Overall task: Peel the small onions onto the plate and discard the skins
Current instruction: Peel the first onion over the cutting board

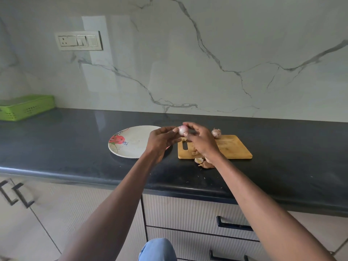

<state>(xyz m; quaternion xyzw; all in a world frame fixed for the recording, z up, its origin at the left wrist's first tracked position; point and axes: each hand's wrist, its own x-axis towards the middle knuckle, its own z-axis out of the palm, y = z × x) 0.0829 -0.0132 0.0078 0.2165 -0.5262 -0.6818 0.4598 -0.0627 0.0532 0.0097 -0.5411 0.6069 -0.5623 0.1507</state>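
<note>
Both hands, the left hand [160, 139] and right hand [199, 140], pinch a peeled onion [182, 130] above the gap between plate [131, 147] and cutting board [235, 147], apparently so skins [203, 162] drop at the board's near edge.

I am looking at a home kitchen: dark countertop [75, 147], marble-look backsplash [188, 63], drawers [188, 210], wall switch panel [79, 40].

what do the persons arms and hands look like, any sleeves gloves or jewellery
Both arms are bare from the bottom of the picture up to the hands: no sleeve shows on either forearm. The left hand and the right hand wear no gloves, and no ring, bracelet or watch can be seen. The fingernails look short; any polish is too small to tell.
</note>
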